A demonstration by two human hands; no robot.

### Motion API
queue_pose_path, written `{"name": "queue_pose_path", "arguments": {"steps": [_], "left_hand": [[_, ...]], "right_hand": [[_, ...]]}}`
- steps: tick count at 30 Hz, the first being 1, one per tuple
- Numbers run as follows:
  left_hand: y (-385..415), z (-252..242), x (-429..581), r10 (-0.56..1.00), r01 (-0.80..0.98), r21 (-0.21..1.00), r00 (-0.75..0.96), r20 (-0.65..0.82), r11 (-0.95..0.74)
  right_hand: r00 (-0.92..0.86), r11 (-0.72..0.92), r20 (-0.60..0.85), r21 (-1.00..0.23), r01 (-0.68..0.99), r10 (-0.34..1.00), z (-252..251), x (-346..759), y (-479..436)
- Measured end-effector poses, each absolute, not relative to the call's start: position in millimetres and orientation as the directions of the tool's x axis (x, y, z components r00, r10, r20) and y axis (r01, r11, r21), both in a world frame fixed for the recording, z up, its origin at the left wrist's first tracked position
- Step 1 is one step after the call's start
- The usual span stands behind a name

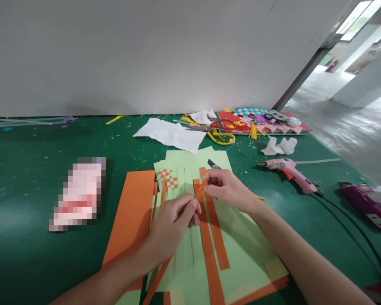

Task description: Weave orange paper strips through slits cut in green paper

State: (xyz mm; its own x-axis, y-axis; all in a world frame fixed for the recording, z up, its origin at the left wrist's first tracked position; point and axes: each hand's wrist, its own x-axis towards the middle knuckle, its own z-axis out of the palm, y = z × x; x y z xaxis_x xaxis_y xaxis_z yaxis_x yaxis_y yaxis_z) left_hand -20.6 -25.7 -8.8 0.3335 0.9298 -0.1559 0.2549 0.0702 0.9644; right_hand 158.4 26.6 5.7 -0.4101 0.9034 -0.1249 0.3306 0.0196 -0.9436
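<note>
A short orange paper strip (201, 190) is pinched between my two hands over the middle of the light green sheets (247, 245). My left hand (174, 222) is closed on its lower end, and my right hand (224, 186) grips the upper end between thumb and fingertips. Beneath them, longer orange strips (218, 237) lie along the green paper, which has thin lengthwise slits or lines. Small orange-and-white checkered woven pieces (172, 182) rest near its top left. A wide orange sheet (130, 212) lies left of my left hand. Behind my right hand, a craft knife (213, 164) is partly hidden.
Scissors (205, 128) and torn white paper (168, 133) lie by the wall. At right are crumpled tissue (277, 146), a pink glue gun (300, 176) with a cord, and a purple power strip (365, 203). A red board (305, 127) holds paper crafts. A blurred pink item (82, 186) lies left.
</note>
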Motion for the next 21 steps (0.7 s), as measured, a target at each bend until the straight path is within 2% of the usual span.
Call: {"name": "queue_pose_path", "arguments": {"steps": [6, 10, 15, 21], "left_hand": [[-25.2, -10.2, -20.9, 0.929, 0.251, 0.966, 0.338, -0.149, 0.064], [-25.4, -9.8, -20.1, 0.930, 0.233, 0.970, 0.338, -0.144, 0.065], [-25.3, -8.6, -19.6, 0.937, 0.199, 0.976, 0.316, -0.151, 0.091], [-25.4, -10.9, -21.3, 0.936, 0.243, 0.967, 0.317, -0.154, 0.077]], "right_hand": [[-0.362, 0.033, -0.069, -0.963, 0.269, 0.930, 1.4, 160.8, 28.7], [-0.322, 0.004, -0.052, -0.985, 0.170, 0.945, 3.3, 164.1, 31.3], [-0.440, -0.120, -0.173, -0.982, 0.144, 0.881, 6.8, 163.3, 31.6], [-0.496, -0.143, -0.188, -0.981, 0.128, 0.848, 3.9, 157.9, 27.9]]}}
